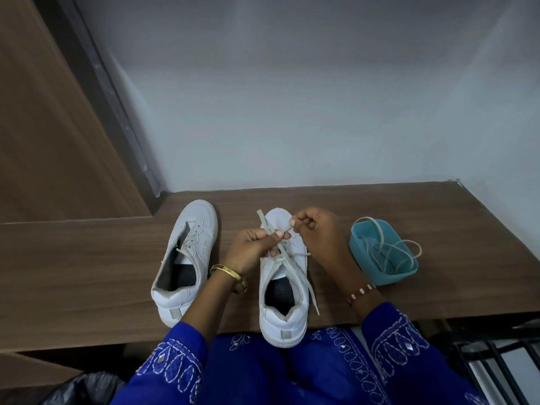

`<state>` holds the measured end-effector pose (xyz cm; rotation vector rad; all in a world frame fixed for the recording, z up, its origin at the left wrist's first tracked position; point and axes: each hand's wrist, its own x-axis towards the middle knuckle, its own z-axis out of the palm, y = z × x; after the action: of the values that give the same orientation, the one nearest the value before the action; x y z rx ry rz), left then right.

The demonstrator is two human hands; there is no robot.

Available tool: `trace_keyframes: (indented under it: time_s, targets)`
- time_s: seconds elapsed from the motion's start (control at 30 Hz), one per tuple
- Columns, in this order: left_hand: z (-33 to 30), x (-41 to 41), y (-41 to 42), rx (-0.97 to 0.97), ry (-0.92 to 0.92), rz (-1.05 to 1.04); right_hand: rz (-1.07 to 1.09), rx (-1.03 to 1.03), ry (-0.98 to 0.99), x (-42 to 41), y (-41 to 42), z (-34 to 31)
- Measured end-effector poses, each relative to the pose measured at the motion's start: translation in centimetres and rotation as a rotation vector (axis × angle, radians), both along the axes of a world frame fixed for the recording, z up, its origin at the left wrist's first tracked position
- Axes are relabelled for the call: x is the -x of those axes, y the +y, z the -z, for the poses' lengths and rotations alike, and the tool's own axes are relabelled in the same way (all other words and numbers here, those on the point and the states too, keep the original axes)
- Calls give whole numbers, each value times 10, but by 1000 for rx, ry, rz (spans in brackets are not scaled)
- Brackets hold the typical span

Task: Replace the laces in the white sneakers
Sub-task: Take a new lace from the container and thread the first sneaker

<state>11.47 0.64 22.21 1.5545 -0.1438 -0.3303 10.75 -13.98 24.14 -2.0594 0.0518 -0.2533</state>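
Two white sneakers stand on a brown wooden table (pixel 87 258), toes pointing away from me. The left sneaker (pixel 187 258) has a short bit of lace at its eyelets. The right sneaker (pixel 285 287) sits in front of me, heel over the table edge, with an off-white lace (pixel 304 276) partly threaded and one end trailing down its right side. My left hand (pixel 257 247) grips one lace strand above the eyelets. My right hand (pixel 315 232) pinches the other lace end near the toe.
A teal plastic tub (pixel 385 273) stands right of the shoe with another lace (pixel 409 247) hanging over its rim. A grey wall rises behind the table, a wooden panel at the left. A black wire rack (pixel 496 363) is at the lower right.
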Motion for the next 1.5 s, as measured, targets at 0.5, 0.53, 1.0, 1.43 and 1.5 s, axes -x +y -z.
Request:
trace_keyframes:
  time_s: [0.5,0.53,1.0,1.43,1.5]
  targets:
    - [5,-2,-11,232,159,-103,-50,-240,-91,35,10,17]
    - [6,-2,-10,233,165,-98,-79,-170,-121,36,12,22]
    - [8,-2,7,-59,-93,96,-218,-202,155,-1,1,11]
    - [24,-2,3,-331,-640,-113,-282,-262,405,0,1,15]
    - [24,-2,2,-318,-627,-106,-335,-249,414,-1,-1,15]
